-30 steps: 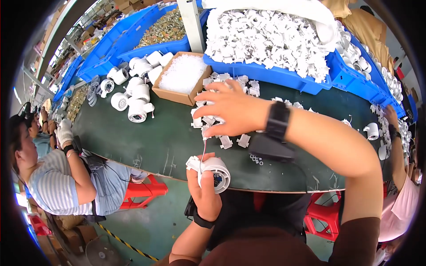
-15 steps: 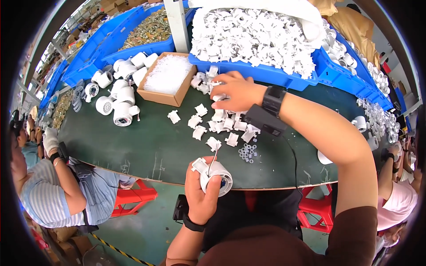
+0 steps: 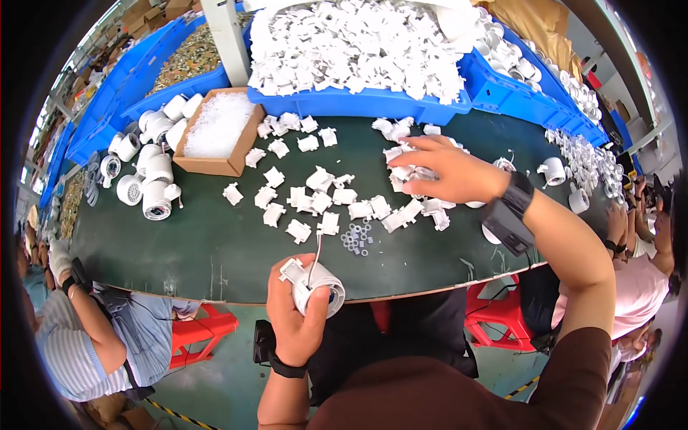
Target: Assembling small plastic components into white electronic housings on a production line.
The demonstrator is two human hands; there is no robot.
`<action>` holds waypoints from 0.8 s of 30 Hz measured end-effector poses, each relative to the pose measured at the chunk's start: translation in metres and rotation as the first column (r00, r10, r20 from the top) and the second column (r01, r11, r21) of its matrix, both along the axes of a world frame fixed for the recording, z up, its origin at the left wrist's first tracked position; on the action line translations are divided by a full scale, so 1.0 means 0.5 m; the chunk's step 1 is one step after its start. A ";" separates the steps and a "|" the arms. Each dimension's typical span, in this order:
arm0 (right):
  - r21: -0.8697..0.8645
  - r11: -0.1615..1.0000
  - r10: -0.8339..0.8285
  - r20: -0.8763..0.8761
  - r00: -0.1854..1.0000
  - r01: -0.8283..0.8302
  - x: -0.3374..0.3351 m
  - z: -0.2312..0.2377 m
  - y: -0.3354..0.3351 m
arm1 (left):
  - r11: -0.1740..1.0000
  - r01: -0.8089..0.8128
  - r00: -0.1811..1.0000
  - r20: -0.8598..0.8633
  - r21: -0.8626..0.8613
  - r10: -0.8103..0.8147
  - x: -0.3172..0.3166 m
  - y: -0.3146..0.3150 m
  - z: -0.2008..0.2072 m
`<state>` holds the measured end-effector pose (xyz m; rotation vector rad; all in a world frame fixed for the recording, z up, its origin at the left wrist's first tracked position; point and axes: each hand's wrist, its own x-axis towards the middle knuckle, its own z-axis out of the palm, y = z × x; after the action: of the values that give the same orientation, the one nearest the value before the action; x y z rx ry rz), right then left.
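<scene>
Just off the table's near edge, my left hand is closed around a white cylindrical camera housing. Its round open end tilts toward the lower right, with something dark inside. A thin pale cable sticks up out of the housing, and a small white bracket sits at its side. My right hand is stretched low over loose white plastic brackets, fingers apart. Its fingertips are at a few of them; whether they touch is hard to tell. Small translucent rings lie between the brackets and the housing.
At the back stands a blue bin heaped with white brackets. A cardboard box of translucent pieces stands to its left, near several white camera housings. More housings and clear parts lie at right. People sit on both sides.
My right hand has moved right across the brackets, which now lie spread wider over the table. My left hand still holds the housing. The whole view has shifted.
</scene>
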<state>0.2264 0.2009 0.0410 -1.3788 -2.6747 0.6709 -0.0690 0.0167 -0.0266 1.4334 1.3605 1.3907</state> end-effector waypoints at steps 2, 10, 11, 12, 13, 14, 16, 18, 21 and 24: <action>0.034 0.999 -0.044 0.045 0.998 0.043 0.011 0.030 -0.045 | 0.999 0.004 0.995 -0.101 0.040 0.000 -0.001 0.000 0.006; 0.000 0.983 -0.163 -0.473 0.866 0.185 -0.015 0.081 -0.258 | 0.975 0.178 0.940 -0.316 0.135 -0.127 0.036 -0.005 0.045; -0.257 0.935 -0.350 -0.569 0.744 0.243 -0.029 0.060 -0.295 | 0.969 0.215 0.937 -0.306 0.126 -0.168 0.054 -0.003 0.051; -0.501 0.829 -0.540 -0.598 0.592 0.249 -0.047 0.038 -0.321 | 0.960 0.255 0.932 -0.295 0.117 -0.211 0.072 0.000 0.055; -0.639 0.751 -0.623 -0.604 0.496 0.165 -0.058 0.026 -0.329 | 0.954 0.279 0.925 -0.297 0.109 -0.236 0.086 0.003 0.056; -0.750 0.659 -0.705 -0.587 0.399 0.061 -0.067 0.016 -0.334 | 0.952 0.289 0.921 -0.300 0.098 -0.249 0.092 0.005 0.059; -0.776 0.630 -0.734 -0.588 0.341 0.020 -0.073 0.001 -0.322 | 0.941 0.318 0.870 -0.431 0.118 -0.240 0.102 0.008 0.064; -0.830 0.545 -0.769 -0.552 0.324 -0.120 -0.070 -0.005 -0.308 | 0.943 0.312 0.870 -0.434 0.115 -0.234 0.109 0.007 0.062; -0.781 0.611 -0.728 -0.619 0.296 -0.129 -0.068 -0.008 -0.306 | 0.953 0.282 0.853 -0.485 0.113 -0.195 0.114 0.011 0.068; -0.711 0.693 -0.646 -0.686 0.336 -0.119 -0.071 0.018 -0.314 | 0.969 0.206 0.849 -0.517 0.137 -0.107 0.126 0.009 0.064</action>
<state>0.1908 0.0438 0.0498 -0.9602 -1.1984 1.7953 -0.0062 0.0212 0.0052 2.0987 1.4047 1.0947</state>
